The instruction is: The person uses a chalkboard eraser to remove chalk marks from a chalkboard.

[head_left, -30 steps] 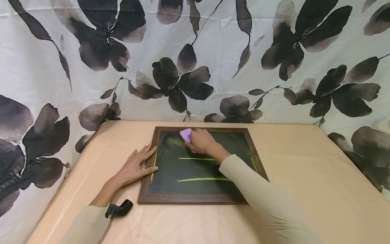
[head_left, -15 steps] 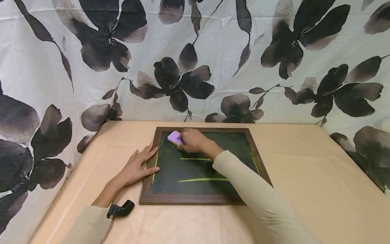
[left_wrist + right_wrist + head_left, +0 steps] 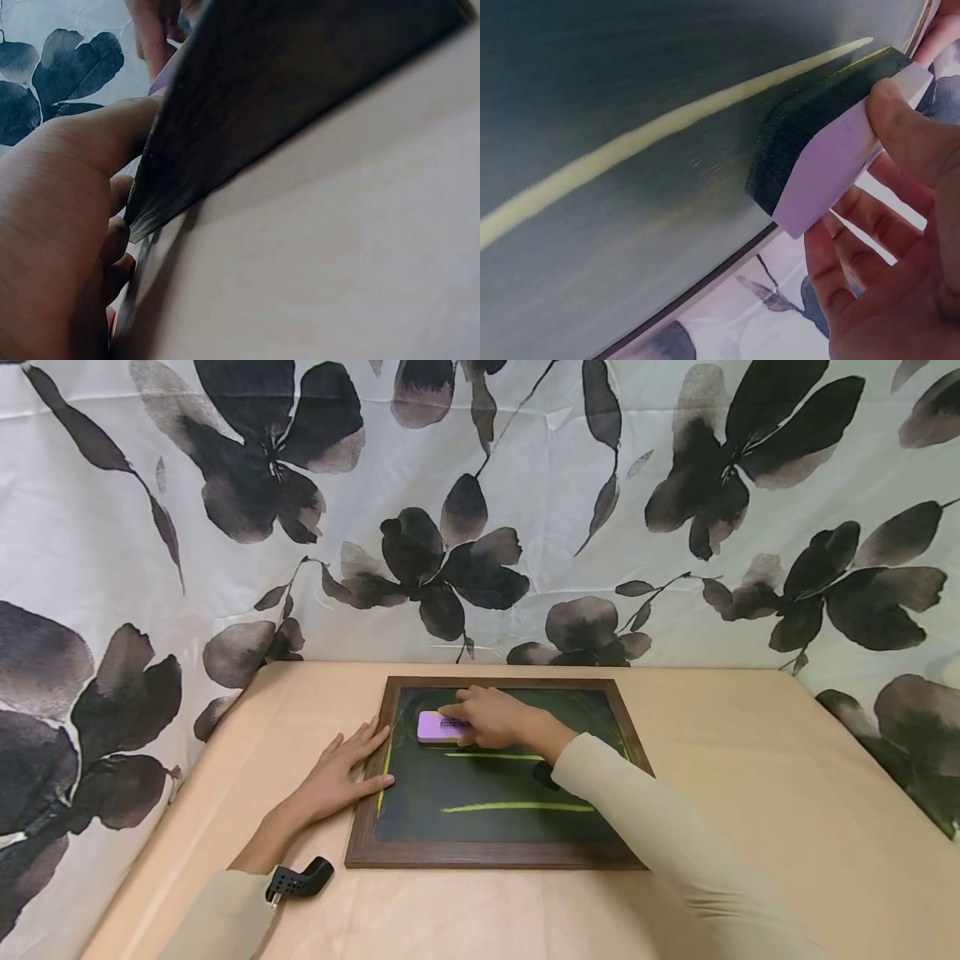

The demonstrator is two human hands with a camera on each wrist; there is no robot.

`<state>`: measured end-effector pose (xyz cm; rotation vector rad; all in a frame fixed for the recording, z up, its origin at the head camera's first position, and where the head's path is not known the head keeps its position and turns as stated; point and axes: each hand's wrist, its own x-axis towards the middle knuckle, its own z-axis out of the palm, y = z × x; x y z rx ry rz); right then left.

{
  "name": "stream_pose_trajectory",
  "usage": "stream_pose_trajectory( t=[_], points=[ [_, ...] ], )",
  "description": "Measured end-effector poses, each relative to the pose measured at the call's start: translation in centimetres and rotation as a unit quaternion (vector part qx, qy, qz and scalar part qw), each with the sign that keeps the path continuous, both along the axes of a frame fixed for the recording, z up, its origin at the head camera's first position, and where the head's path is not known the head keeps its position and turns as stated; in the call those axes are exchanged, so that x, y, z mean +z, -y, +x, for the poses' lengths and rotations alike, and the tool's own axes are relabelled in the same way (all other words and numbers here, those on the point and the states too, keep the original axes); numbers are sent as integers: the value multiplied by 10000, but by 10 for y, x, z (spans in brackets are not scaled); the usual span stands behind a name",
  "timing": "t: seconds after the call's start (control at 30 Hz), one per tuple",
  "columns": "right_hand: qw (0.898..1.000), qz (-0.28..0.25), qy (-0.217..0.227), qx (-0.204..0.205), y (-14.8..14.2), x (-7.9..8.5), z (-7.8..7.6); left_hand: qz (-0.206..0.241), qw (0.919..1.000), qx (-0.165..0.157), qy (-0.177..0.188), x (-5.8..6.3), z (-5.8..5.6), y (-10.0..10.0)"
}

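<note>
A chalkboard (image 3: 420,825) in a brown wooden frame (image 3: 480,857) lies on the table. My right hand (image 3: 497,718) grips a purple chalkboard eraser (image 3: 432,727) near the board's upper left. In the right wrist view, thumb and fingers pinch the eraser (image 3: 829,169), its dark felt against the board beside a yellow chalk line (image 3: 660,131). Below it, in the head view, runs another chalk line (image 3: 517,807). My left hand (image 3: 333,781), fingers spread, rests on the frame's left side with the thumb tip over the edge of the dark surface.
Peach cloth covers the table (image 3: 750,793) around the board. Behind it hangs a white curtain (image 3: 555,510) with dark flowers. Yellow chalk marks run along the board's left and right inner edges. A black device (image 3: 300,878) sits on the left wrist.
The eraser first goes left across the board's top, then turns level and comes nearer with my right hand. The yellow smudge at the upper left has faded. My left hand stays put.
</note>
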<state>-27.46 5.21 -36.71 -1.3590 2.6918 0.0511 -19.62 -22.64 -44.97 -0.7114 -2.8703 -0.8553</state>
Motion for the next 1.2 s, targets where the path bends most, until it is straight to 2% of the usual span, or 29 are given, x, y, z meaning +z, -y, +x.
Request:
stream_pose_trajectory(
  t=[0.17,0.3,0.5,0.7,0.97,1.2],
  points=[
    [9996,-210,148,-97,-24,0,2,-37,10000,7,21,1,-1,0],
    [9977,-369,163,-538,-58,-3,4,-74,9999,5,87,0,0,-2],
    [9922,-288,-125,-1209,-111,-5,13,-123,9999,41,88,-3,0,0],
    [9856,-256,-278,-1650,-145,-3,24,-72,9999,36,82,-1,2,-2],
    [9765,-571,-230,-2063,-166,-6,41,-100,9999,55,113,0,2,-4],
    [9644,-1167,-138,-2370,-153,-13,43,-93,9998,47,159,3,3,-5]
  ],
)
